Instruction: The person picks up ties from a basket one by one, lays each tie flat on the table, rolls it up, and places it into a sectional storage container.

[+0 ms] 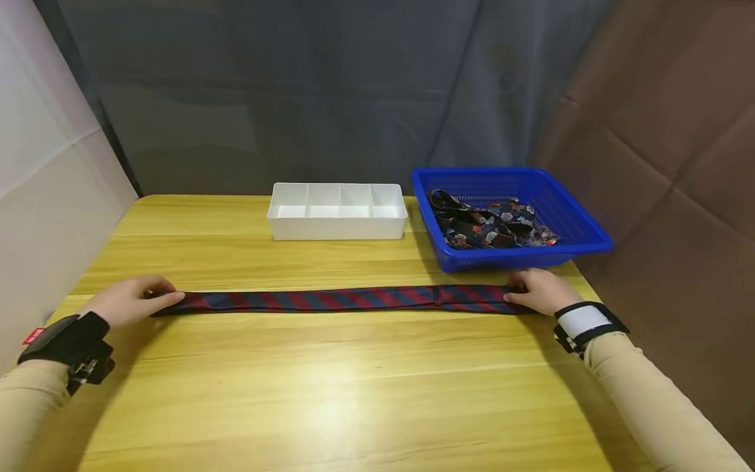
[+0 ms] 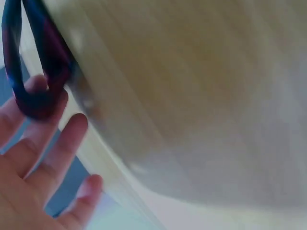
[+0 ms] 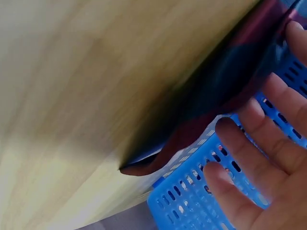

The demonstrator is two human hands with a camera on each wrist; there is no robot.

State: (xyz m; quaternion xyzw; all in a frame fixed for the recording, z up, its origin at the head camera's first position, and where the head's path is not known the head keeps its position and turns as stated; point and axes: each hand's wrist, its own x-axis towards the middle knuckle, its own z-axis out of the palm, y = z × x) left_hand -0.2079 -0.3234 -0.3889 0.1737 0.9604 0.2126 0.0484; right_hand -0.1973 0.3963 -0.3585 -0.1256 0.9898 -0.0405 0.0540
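Note:
A red and navy striped necktie [image 1: 330, 300] stretches in a long flat strip across the table, left to right. My left hand [image 1: 131, 300] pinches its left end between thumb and fingers. In the left wrist view, that end of the necktie [image 2: 56, 72] bends round in a loop at the fingertips, and the other fingers spread away from it. At the opposite end my right hand [image 1: 544, 292] grips the necktie by its far edge. The right wrist view shows the pointed tip of the necktie [image 3: 192, 125] hanging past the fingers, with the lower fingers extended.
A blue plastic basket [image 1: 566, 252] stands just behind my right hand, holding dark floral fabric [image 1: 489, 226] in a heap. To its left is a white divided tray [image 1: 337, 228] with several compartments. A grey cloth [image 1: 295, 98] hangs behind the wooden table [image 1: 354, 387].

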